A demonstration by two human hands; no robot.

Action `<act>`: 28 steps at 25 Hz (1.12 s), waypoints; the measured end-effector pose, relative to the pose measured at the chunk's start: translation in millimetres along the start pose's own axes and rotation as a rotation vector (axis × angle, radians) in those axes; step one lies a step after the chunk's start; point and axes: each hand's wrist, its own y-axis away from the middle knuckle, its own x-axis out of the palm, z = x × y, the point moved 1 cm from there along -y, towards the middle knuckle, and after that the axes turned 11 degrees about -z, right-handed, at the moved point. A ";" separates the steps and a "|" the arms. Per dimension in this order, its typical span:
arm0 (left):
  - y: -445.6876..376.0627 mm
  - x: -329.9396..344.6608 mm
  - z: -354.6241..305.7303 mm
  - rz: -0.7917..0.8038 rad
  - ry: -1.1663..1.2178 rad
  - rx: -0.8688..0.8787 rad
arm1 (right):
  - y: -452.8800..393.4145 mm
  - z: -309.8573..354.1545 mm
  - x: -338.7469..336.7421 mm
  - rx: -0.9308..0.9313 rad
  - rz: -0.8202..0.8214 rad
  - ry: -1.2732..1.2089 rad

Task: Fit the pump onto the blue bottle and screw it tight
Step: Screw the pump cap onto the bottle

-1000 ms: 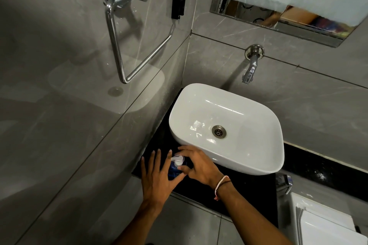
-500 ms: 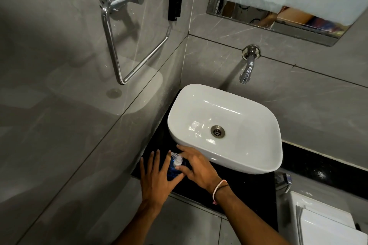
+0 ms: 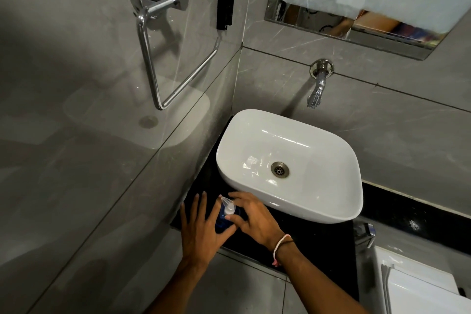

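One blue bottle (image 3: pixel 221 219) stands on the black counter (image 3: pixel 318 242), just in front of the near-left corner of the one white basin (image 3: pixel 331 201). One clear pump (image 3: pixel 227 206) sits on top of the bottle, its nozzle pointing away from me and to the left.

My left hand (image 3: pixel 201 229) is spread wide, four fingers straight and apart, the palm and thumb pressed against the left and near side of the bottle, cupping it rather than wrapping it. My right hand (image 3: pixel 254 219) comes in from the right with its fingers curled together around the base of the pump, a fingertip and the thumb pinched on the collar where it meets the bottle's neck. Two bands, one pale and one dark, circle my right wrist.

One chrome tap (image 3: pixel 317 89) juts from the wall above the basin, one towel ring (image 3: pixel 163 41) hangs on the left wall, and one mirror (image 3: pixel 369 2) sits above.
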 end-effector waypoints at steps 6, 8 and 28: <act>-4.3 -0.4 -1.3 0.000 -0.012 0.009 | -2.8 4.5 6.2 0.066 -0.135 0.041; -3.4 1.1 -0.1 -0.010 -0.018 0.019 | -2.5 -0.2 7.0 0.054 -0.064 -0.053; -5.8 13.6 5.0 -0.031 0.016 0.027 | -3.6 -5.9 11.6 -0.117 -0.083 0.091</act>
